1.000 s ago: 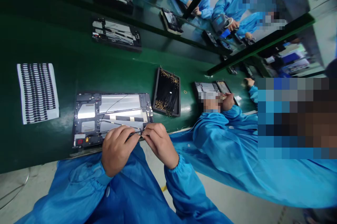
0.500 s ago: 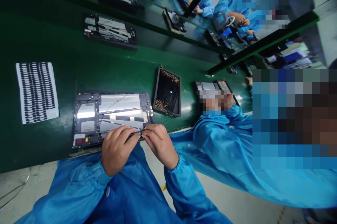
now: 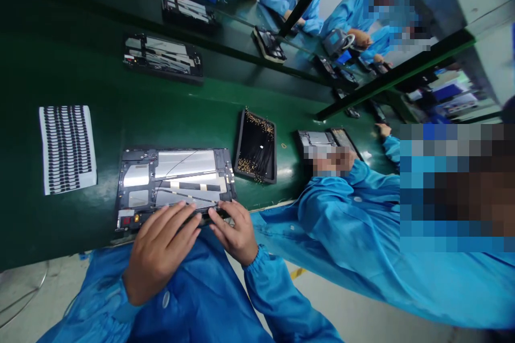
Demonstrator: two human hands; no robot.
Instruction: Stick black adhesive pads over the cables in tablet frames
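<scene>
An opened tablet housing (image 3: 189,163), dark-framed with silvery panels, lies on the bench in front of me. A thin black cable (image 3: 181,160) curves loosely across its panels. Over the near edge of the housing, my left hand (image 3: 163,252) is spread with fingers stretched out, holding nothing that I can see. My right hand (image 3: 237,233) rests at the near right edge, its fingers apart and the fingertips touching the frame. What lies under the fingertips is hidden. Just right of the housing stands a black tray (image 3: 274,158) of thin black cables (image 3: 255,144) with gold-coloured ends.
A white sheet of black stickers (image 3: 68,150) lies at the left. Another opened device (image 3: 163,58) stands farther back, below a raised shelf. To my right, a co-worker's sleeve (image 3: 322,198) reaches to another device (image 3: 317,139). A green post (image 3: 394,74) slants beyond the bench.
Both hands have loosened from a pinch at the housing's near right edge. My left hand has drawn back to the left and flattened; my right fingers have spread. The camera view has shifted slightly.
</scene>
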